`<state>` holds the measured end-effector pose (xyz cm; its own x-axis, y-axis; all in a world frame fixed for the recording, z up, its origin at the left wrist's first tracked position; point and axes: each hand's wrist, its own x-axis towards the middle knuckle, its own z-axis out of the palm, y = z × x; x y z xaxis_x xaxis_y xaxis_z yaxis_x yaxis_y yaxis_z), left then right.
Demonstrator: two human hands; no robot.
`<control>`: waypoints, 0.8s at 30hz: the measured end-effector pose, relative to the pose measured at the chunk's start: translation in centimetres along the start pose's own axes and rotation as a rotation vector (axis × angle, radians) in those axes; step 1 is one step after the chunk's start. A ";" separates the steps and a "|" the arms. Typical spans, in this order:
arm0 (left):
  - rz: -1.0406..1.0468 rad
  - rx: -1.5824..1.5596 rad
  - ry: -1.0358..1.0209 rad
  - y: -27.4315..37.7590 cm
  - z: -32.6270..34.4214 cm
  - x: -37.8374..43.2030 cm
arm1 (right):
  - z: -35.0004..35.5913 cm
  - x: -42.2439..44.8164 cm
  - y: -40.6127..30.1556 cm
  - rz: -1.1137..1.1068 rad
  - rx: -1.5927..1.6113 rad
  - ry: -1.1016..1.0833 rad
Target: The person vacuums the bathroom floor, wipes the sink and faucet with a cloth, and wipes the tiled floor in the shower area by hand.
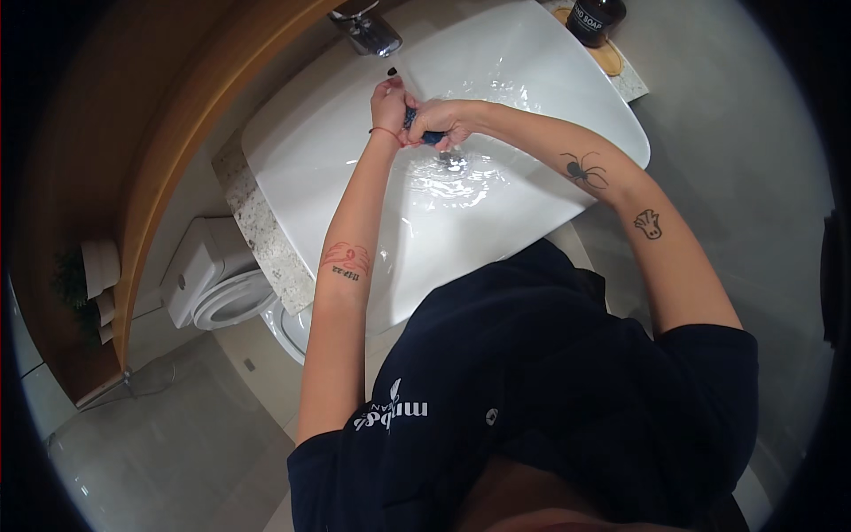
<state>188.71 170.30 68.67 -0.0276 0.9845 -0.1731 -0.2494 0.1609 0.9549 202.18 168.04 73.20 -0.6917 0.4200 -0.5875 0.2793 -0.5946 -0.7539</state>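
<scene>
Both of my hands are over the white washbasin, below the chrome tap. A dark blue wet cloth or scrubber is squeezed between them; its exact kind is hard to tell. My left hand, with a thin red cord at the wrist, holds it from the left side. From the right, my right hand closes over it, its fingers bent around the blue material. Water runs from the tap beside my left hand and ripples over the basin's drain. Parts of the fingers and of the blue thing are hidden.
A dark soap bottle stands by a wooden tray at the basin's back right corner. Speckled stone counter edges the basin at left. Beyond it are a toilet and potted plants on the left.
</scene>
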 end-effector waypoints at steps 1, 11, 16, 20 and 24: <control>-0.023 -0.024 0.069 -0.3 1.0 -0.6 | -0.2 -0.1 0.6 -0.013 -0.094 0.106; -0.114 0.156 0.713 -1.9 2.1 1.7 | -0.6 0.9 2.0 -0.441 -1.242 0.611; -0.448 0.301 0.870 -1.8 -2.7 2.8 | 2.8 -0.1 -1.2 -0.531 -1.509 0.515; -0.515 -0.603 0.988 -1.2 5.4 -0.5 | -2.8 -1.5 1.5 -0.492 -1.641 0.502; -0.587 -0.502 0.629 1.2 -2.2 -1.1 | 3.0 -0.3 0.2 -0.619 -1.534 0.568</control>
<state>186.30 169.22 69.44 -0.2403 0.5188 -0.8204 -0.7643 0.4199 0.4894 200.44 165.74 74.08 -0.7255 0.6808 0.1007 0.6410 0.7218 -0.2610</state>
